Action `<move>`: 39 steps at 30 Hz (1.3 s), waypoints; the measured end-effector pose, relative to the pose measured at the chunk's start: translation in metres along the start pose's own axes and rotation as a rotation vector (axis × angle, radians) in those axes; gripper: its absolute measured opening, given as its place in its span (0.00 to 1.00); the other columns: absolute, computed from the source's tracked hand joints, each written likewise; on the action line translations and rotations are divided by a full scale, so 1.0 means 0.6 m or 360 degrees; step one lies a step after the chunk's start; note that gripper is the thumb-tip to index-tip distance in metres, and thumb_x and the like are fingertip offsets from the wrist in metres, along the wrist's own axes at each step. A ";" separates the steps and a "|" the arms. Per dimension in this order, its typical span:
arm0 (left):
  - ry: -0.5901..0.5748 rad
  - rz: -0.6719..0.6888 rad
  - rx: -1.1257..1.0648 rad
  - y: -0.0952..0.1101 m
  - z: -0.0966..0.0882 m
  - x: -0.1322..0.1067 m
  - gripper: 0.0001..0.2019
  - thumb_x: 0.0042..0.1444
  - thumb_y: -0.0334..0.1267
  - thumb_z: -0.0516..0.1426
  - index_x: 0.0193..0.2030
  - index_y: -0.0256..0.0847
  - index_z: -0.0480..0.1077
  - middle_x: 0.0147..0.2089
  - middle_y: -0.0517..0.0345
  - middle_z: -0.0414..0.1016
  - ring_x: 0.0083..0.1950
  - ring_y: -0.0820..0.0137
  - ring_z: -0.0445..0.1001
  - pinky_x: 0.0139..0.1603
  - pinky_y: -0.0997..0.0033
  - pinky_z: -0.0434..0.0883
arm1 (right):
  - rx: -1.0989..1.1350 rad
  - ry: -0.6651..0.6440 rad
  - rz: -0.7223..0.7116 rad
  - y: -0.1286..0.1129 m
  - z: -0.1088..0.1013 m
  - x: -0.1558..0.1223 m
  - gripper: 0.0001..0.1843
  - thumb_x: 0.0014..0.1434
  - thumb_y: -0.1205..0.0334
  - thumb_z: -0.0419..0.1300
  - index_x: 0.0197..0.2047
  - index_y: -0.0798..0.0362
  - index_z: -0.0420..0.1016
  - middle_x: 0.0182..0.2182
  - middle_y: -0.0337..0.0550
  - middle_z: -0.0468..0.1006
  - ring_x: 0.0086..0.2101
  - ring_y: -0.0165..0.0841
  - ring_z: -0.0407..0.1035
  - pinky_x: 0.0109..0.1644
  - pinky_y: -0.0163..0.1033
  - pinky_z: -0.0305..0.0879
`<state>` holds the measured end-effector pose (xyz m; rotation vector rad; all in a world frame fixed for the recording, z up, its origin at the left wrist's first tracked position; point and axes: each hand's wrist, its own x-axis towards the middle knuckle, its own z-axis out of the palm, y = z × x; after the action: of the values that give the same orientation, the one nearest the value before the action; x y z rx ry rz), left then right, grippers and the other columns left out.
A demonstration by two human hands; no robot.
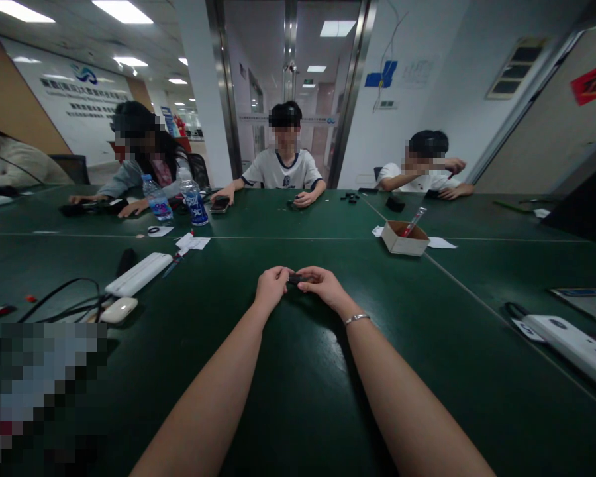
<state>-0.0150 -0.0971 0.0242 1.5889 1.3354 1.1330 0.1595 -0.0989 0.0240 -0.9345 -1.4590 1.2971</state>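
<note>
Both my arms reach forward over the dark green table (298, 371). Between my hands is a small dark object (295, 279), too small to name. My left hand (273, 288) pinches its left end with thumb and fingers. On the other end, my right hand (325, 286) has its fingers closed, with a silver bracelet at the wrist. The object sits just above or on the tabletop; I cannot tell which. My fingers hide part of it.
Left of my arms lie a white power strip (139, 273), dark cables and a white rounded case (120, 310). A small open box (405, 238) stands ahead on the right. Two bottles (193, 197) stand farther left. Another white strip (571, 344) lies right. Several people sit opposite.
</note>
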 end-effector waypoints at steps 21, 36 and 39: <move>-0.0126 0.0005 -0.0322 0.007 0.006 0.001 0.06 0.56 0.38 0.56 0.39 0.39 0.68 0.30 0.59 0.73 0.32 0.71 0.73 0.36 0.73 0.68 | 0.0102 0.0247 0.0070 0.000 0.000 0.002 0.24 0.46 0.48 0.70 0.41 0.56 0.77 0.21 0.38 0.73 0.23 0.30 0.68 0.30 0.35 0.64; -0.0200 0.0074 0.0086 -0.017 0.010 0.004 0.07 0.59 0.38 0.55 0.43 0.41 0.68 0.34 0.56 0.77 0.36 0.69 0.76 0.40 0.69 0.70 | 0.0099 0.0310 0.0058 0.012 -0.004 0.006 0.24 0.43 0.50 0.71 0.40 0.57 0.78 0.26 0.41 0.77 0.24 0.29 0.69 0.31 0.35 0.66; -0.0207 0.0073 0.0118 -0.009 0.008 0.001 0.07 0.60 0.38 0.54 0.43 0.41 0.68 0.32 0.57 0.77 0.35 0.69 0.76 0.39 0.70 0.70 | 0.0100 0.0316 0.0053 0.013 -0.004 0.006 0.24 0.43 0.51 0.71 0.40 0.58 0.78 0.26 0.41 0.77 0.23 0.28 0.69 0.30 0.34 0.66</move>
<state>-0.0118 -0.0957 0.0177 1.7246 1.2744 0.9989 0.1603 -0.0935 0.0167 -1.0193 -1.2475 1.2299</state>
